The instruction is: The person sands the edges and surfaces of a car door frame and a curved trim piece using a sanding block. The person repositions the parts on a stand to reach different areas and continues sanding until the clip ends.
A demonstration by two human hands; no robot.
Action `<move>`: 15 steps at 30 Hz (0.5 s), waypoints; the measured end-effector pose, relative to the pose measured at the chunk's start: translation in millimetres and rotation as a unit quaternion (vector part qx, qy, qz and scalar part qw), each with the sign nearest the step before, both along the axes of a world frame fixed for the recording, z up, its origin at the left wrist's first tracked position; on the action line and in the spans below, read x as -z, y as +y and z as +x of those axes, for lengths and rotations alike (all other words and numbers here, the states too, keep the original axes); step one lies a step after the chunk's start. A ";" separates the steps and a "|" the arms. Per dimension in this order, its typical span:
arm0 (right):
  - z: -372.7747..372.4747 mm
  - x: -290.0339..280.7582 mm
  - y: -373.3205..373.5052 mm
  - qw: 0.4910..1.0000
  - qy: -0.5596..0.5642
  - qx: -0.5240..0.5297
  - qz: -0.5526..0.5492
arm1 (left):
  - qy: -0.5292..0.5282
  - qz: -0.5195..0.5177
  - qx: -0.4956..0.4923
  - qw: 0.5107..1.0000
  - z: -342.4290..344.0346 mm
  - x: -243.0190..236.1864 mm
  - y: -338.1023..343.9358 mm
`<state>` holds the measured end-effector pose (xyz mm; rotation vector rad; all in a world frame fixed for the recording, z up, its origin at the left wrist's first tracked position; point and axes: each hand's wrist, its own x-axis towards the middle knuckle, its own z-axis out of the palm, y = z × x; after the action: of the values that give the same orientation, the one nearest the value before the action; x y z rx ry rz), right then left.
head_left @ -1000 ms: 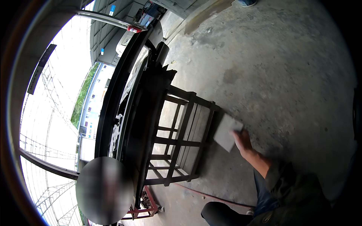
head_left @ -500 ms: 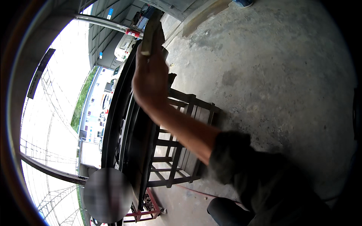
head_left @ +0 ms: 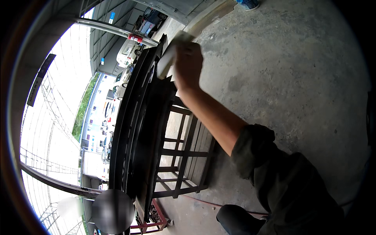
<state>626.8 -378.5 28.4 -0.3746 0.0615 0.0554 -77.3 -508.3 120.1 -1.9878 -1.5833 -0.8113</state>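
Note:
My right hand [head_left: 188,67] is closed on a pale, flat bar-shaped block [head_left: 167,60], whose exact kind is blurred by motion. The block slants down to the left from the fingers, and its lower end is near the top edge of a long black panel-like metal piece [head_left: 135,133]. Whether block and metal touch, I cannot tell. The black piece lies along a dark slatted metal stand [head_left: 184,153]. My right forearm, in a rolled dark sleeve, reaches in from the lower right. My left hand is out of view.
A red metal frame [head_left: 158,225] stands beyond the stand's lower end, and a thin red hose [head_left: 203,201] crosses the concrete floor. A blue bucket [head_left: 247,4] is at the top. Several parked cars are outside at left. A blurred round patch hides part of the lower left.
My right hand has moved right and slightly upward, still with the block. The block now leans down to the left instead of pointing up. The view has shifted a little.

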 end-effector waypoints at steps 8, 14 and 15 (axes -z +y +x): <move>-50.2 -26.9 5.7 0.983 -0.156 0.093 -0.039 | 0.068 0.023 -0.011 0.997 -22.6 7.9 12.8; -176.1 -33.7 -37.6 0.961 -0.248 -0.111 0.051 | 0.112 0.049 -0.004 0.992 -38.8 -4.8 24.1; -165.5 -35.7 -30.9 0.979 -0.174 -0.085 0.059 | 0.156 0.061 0.005 0.986 -40.4 -5.0 22.8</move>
<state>461.3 -409.3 64.1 -0.2665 -0.3203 0.1615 -117.8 -485.5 125.1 -1.9260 -1.3146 -0.5529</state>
